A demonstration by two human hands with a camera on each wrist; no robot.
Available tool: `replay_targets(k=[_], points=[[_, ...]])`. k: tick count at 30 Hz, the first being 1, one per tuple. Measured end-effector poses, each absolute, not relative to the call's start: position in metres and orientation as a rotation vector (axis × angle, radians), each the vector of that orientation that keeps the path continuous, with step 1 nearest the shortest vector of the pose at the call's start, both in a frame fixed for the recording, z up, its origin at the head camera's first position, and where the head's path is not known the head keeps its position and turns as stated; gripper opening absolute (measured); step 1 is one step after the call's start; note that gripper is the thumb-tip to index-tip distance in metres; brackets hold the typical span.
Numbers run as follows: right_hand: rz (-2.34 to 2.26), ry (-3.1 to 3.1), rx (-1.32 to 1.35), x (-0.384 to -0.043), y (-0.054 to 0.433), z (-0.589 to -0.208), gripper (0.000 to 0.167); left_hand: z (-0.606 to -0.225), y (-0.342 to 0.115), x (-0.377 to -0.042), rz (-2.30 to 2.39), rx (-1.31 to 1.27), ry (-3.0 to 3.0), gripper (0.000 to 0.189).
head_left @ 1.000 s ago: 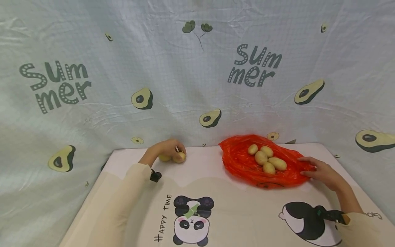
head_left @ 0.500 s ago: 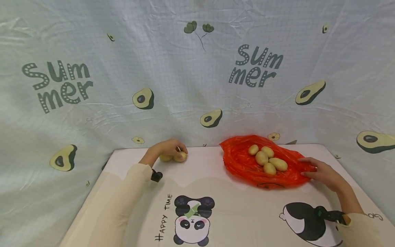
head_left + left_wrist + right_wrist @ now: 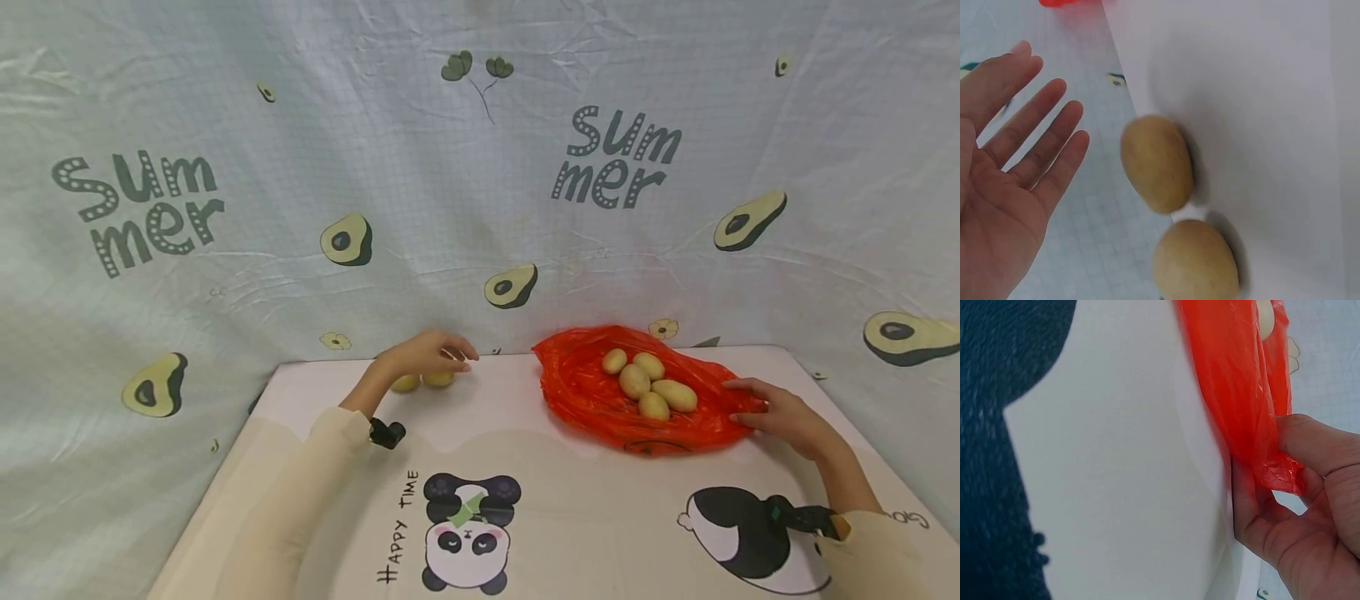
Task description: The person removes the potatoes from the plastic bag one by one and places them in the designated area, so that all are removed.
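My left hand (image 3: 427,353) hovers just over two potatoes at the table's back left, its fingers spread and holding nothing. In the left wrist view the palm of that hand (image 3: 1010,181) stands apart from the nearer potato (image 3: 1157,164), with the second potato (image 3: 1196,262) right beside it. A red plastic bag (image 3: 573,404) lies opened out at the back right, several potatoes (image 3: 634,381) resting inside. My right hand (image 3: 783,423) pinches the bag's right edge; the right wrist view shows thumb and fingers around the gathered red film (image 3: 1266,465).
The table (image 3: 585,517) has a cloth printed with a panda (image 3: 467,542) and a black-and-white figure. Behind its back edge hangs a pale curtain (image 3: 420,150) with avocado prints. Bare tabletop separates the two loose potatoes from the bag.
My left hand has let go of the potato, lifting slightly and moving right as its fingers opened. Both loose potatoes stay on the table. The right hand keeps its hold on the bag.
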State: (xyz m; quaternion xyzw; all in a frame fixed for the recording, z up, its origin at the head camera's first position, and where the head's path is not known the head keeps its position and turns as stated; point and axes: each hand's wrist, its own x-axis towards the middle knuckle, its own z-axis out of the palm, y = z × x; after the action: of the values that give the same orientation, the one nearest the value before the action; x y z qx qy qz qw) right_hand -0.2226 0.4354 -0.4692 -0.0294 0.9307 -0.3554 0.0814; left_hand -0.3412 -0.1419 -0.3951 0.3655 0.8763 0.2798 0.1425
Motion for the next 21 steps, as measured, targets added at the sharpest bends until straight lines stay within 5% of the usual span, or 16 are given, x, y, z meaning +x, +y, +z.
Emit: replay_targets(k=[21], points=[[-1.077,2.773,-0.082,-0.223,0.434,-0.468,0.069,-0.380,-0.097,-0.303,0.851,1.305,2.490,0.021]])
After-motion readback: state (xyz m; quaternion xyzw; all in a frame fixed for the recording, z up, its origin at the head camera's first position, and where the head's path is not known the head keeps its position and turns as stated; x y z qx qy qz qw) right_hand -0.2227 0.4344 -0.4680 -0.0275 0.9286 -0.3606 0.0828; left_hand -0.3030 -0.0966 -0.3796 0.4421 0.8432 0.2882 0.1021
